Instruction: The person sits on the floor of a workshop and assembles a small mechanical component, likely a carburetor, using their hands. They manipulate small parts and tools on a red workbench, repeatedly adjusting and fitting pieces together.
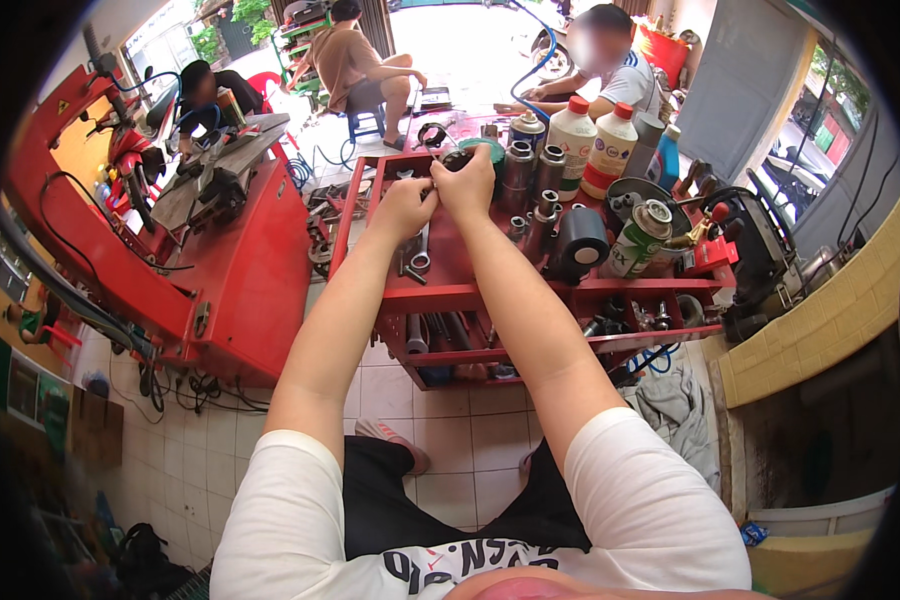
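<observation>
Both my arms stretch out over the top tray of a red tool cart [460, 293]. My right hand [466, 187] grips a dark round metal part [456, 159], its thumb lying along the near side. Close against it, my left hand [407, 207] has its fingers curled in, and the fingertips meet the right hand's; whatever they pinch is too small to make out. Below the hands a ring-ended wrench [422, 258] rests on the tray. Steel sockets [517, 172] stand upright just right of my right hand.
White bottles with red caps [572, 140], a green-and-white spray can [640, 240] and a black cylinder [582, 240] crowd the cart's right side. A large red machine [235, 270] stands left. Beyond the cart, one person [355, 70] sits on a stool; others work nearby. A blue hose [545, 60] hangs ahead.
</observation>
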`<state>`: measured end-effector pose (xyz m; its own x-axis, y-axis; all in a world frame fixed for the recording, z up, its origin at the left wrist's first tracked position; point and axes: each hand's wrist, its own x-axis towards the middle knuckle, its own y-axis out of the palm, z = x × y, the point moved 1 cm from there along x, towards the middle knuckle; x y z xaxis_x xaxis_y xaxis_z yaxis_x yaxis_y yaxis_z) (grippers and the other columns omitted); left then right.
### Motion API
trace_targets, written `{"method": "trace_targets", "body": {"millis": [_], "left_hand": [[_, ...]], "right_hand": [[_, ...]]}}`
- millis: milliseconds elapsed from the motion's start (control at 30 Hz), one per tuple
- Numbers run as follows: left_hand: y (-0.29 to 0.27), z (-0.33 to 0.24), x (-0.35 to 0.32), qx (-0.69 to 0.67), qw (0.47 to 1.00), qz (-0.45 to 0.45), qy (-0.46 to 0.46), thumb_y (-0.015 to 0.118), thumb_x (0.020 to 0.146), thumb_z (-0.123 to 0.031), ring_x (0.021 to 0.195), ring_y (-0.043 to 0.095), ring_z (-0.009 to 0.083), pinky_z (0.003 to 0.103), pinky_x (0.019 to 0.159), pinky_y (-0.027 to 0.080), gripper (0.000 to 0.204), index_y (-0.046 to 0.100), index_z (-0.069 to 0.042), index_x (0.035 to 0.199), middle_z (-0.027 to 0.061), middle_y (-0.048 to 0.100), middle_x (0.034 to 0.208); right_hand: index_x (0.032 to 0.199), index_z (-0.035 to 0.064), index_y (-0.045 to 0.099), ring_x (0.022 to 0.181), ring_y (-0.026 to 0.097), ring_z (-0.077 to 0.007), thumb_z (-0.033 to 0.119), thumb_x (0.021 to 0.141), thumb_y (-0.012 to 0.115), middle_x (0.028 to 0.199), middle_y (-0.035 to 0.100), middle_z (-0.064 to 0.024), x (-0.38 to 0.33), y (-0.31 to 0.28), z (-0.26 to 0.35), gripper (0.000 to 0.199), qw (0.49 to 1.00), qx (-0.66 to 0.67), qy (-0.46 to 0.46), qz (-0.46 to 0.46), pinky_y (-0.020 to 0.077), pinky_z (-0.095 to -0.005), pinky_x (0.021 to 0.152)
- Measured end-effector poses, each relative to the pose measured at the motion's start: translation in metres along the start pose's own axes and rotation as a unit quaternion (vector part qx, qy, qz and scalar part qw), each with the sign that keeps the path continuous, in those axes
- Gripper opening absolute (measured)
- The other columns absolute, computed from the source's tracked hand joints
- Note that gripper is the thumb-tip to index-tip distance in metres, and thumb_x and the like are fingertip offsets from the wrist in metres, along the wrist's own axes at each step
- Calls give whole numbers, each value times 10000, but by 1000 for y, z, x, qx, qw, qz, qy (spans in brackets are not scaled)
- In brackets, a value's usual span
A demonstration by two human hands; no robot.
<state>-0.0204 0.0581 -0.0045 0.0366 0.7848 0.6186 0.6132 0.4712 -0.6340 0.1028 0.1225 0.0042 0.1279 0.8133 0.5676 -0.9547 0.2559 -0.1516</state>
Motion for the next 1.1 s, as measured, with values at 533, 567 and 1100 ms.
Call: {"method": "trace_targets", "body": {"millis": [533, 567, 1100], "left_hand": [[3, -11, -1, 177, 957, 228, -21, 645, 899, -297, 924, 696, 406, 507, 852, 543, 293, 755, -36, 974, 229, 728, 957], [3, -15, -1, 180, 954, 239, -27, 643, 899, -297, 924, 697, 404, 506, 853, 544, 291, 757, -39, 975, 226, 730, 958], [19, 2, -3, 147, 959, 240, -29, 605, 935, -345, 900, 705, 405, 519, 832, 553, 316, 751, -69, 983, 210, 741, 954]], "right_hand": [[1113, -12, 519, 995, 651, -452, 254, 722, 856, 1055, 645, -261, 1, 1, -1, 581, 1000, -3, -8, 4, 519, -500, 886], [1114, -13, 519, 997, 650, -452, 254, 724, 856, 1056, 644, -262, 1, 0, -2, 580, 1000, -6, -9, 3, 518, -499, 887], [1085, -3, 546, 1002, 662, -416, 178, 708, 866, 1053, 659, -235, 2, -1, -8, 527, 995, -60, -69, 48, 531, -466, 891]]}}
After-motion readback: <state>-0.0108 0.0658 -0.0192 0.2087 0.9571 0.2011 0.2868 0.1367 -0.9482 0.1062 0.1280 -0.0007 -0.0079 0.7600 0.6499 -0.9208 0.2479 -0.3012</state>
